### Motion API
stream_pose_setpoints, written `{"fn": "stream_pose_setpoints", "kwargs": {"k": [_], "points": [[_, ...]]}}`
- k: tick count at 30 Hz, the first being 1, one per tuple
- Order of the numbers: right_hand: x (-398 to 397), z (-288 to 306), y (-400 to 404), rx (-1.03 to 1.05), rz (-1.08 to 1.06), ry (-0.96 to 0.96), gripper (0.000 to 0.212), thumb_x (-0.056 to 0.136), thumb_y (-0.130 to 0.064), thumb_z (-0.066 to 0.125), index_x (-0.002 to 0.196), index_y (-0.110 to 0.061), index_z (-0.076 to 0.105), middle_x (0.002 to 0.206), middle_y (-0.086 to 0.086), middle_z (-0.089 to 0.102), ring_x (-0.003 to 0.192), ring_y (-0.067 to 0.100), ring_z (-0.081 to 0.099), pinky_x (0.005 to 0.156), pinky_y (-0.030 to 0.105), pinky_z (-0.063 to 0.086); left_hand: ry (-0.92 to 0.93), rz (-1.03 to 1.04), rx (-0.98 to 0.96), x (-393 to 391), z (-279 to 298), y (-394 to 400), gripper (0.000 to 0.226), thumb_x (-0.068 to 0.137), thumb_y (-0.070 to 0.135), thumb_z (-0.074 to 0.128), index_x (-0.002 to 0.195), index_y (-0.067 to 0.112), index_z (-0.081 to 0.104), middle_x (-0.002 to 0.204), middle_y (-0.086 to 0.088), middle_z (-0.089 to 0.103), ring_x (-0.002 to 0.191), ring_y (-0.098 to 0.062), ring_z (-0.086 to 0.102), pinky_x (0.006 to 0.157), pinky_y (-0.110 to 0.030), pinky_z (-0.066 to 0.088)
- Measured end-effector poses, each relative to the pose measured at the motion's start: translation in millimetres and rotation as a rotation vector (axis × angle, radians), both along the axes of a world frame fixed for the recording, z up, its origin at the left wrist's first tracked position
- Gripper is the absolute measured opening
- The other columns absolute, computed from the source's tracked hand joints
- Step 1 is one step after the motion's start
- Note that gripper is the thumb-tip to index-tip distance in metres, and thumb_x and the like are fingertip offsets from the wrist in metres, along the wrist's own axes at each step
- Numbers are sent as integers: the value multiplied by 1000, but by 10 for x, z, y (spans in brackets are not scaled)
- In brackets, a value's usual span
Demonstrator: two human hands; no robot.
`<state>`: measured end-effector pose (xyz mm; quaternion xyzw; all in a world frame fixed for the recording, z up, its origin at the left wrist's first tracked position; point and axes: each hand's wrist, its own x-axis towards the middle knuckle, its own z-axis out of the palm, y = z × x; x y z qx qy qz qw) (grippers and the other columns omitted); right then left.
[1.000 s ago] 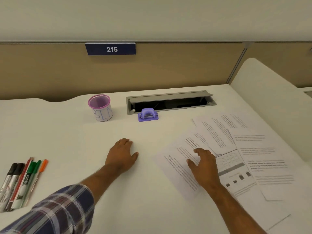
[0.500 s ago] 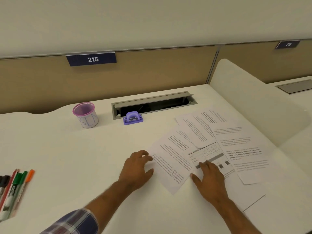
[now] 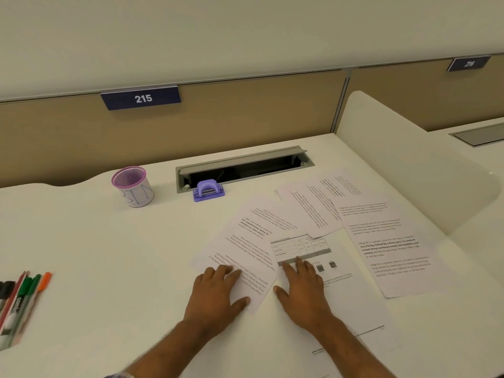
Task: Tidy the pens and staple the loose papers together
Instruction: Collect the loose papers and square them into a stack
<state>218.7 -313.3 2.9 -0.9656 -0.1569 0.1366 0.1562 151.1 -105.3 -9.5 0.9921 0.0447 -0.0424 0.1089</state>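
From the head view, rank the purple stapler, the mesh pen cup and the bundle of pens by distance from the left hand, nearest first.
Measured from the left hand, which lies flat on a sheet:
1. Purple stapler, straight ahead by the cable slot.
2. Mesh pen cup, ahead and to the left.
3. Bundle of pens, far left at the desk edge.

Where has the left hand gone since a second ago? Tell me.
Yes: the left hand moved right, from bare desk onto the nearest sheet, judged against the stapler.

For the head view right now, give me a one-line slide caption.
Both hands, left and right, press flat on scattered printed sheets; stapler untouched.
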Motion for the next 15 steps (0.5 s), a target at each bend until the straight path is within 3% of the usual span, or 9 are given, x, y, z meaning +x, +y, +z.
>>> {"fn": "stream_pose_setpoints", "kwargs": {"k": [4,9,12,15], "points": [[75,11,58,26,52,9,59,99,-37,44,152,-25,20,162,7,8,149,27,5,119,43,12,10,93,-3,-77,29,-49,74,81,75,43,145,36,41,138,15,44,126,-13,40,108,-31,27],[164,15,110,107,94,46,62,97,-32,51,151,-22,23,161,6,14,149,25,9,120,38,12,-12,197,-16,-240,35,-143,74,76,78,44,138,37,47,124,17,48,115,-12,44,101,-29,31],[200,40,82,373,32,113,59,92,-24,61,146,-17,37,154,3,33,143,20,28,116,30,25,-33,253,-59,-358,15,-185,74,74,78,48,135,36,50,120,16,48,113,-12,45,99,-28,35],[267,83,-43,550,-128,68,48,85,-18,70,131,-16,54,130,-3,53,116,16,53,99,27,44,-46,280,-70,-457,26,-204,75,72,80,47,131,35,51,118,17,48,113,-11,45,98,-26,36]]}}
